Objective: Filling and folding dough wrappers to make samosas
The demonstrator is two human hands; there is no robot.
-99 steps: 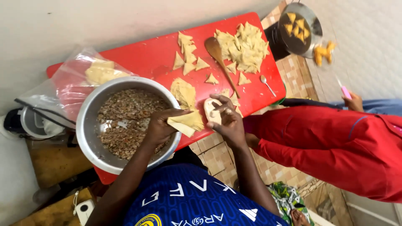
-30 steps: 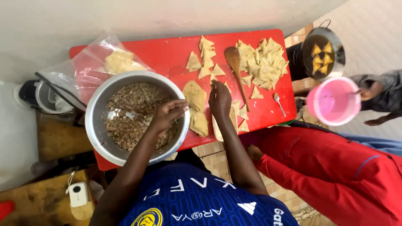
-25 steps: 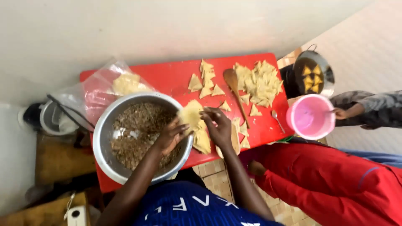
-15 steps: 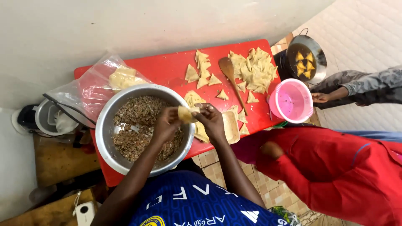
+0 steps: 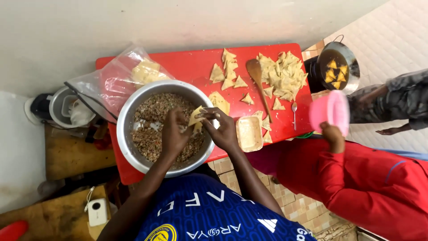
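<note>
A pale pastry sheet (image 5: 196, 118), folded to a cone, is pinched between both hands above the near rim of a steel bowl (image 5: 129, 117) of brown minced filling (image 5: 154, 120). The right hand (image 5: 223, 131) has its grip closed on the sheet's right edge, thumb and fingertips meeting at the fold, wrist bent inward and forearm running back toward the blue shirt (image 5: 214, 214). The left hand (image 5: 174, 134) hangs palm-down over the filling, fingers curled at the sheet's left edge; its grip on the sheet looks narrow and closed, though the fingertips are partly hidden.

The bowl stands on a red bench (image 5: 187, 62), its near side overhanging the edge. Just right of the right hand lies a small tan tray (image 5: 248, 133). Beyond it, folded triangles (image 5: 285, 76) are heaped at the bench's far right, a smaller cluster (image 5: 227, 73) to their left, with a wooden spoon (image 5: 258, 80) between the two and a metal spoon (image 5: 294, 114) nearer the edge. A clear plastic bag (image 5: 120, 76) holding more sheets lies at the bench's left end, touching the bowl.

Off the bench's right end, a dark pan (image 5: 341, 62) holds golden triangles. A person in red (image 5: 356, 178) holds up a pink cup (image 5: 330, 111); another sleeve (image 5: 392, 105) shows beyond.
</note>
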